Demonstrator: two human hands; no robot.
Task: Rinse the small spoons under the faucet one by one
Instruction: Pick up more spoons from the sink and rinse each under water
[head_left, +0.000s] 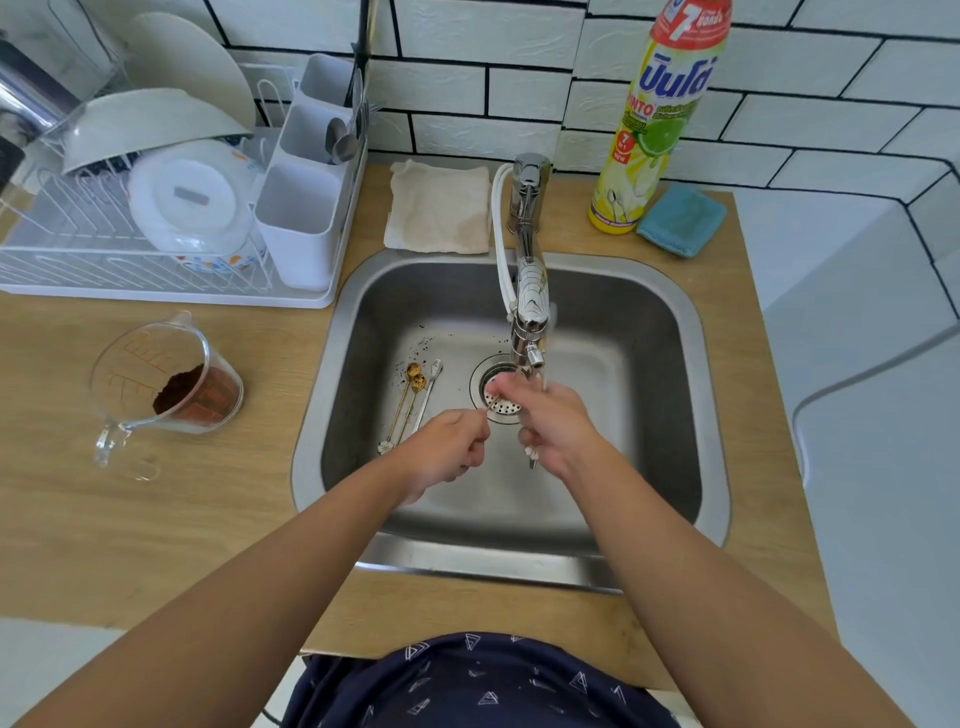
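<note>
Both my hands are in the steel sink (670, 322), under the faucet (529, 312) spout. My right hand (558, 426) is closed around a small spoon (531, 458); only its decorated handle end shows below the fist. My left hand (441, 452) sits just to its left, fingertips pinched on a thin metal tip over the drain strainer (501, 402); it looks like part of the same spoon. Three more small spoons lie side by side on the sink floor at the left: two gold spoons (408, 402) with dirty bowls and a silver spoon (428, 392). Whether water runs is unclear.
A glass measuring jug (166, 379) with brown powder stands on the wooden counter at the left. Behind it is a white dish rack (156, 208) with a cutlery holder (301, 218). A cloth (439, 208), a dish soap bottle (654, 119) and a blue sponge (680, 221) sit behind the sink.
</note>
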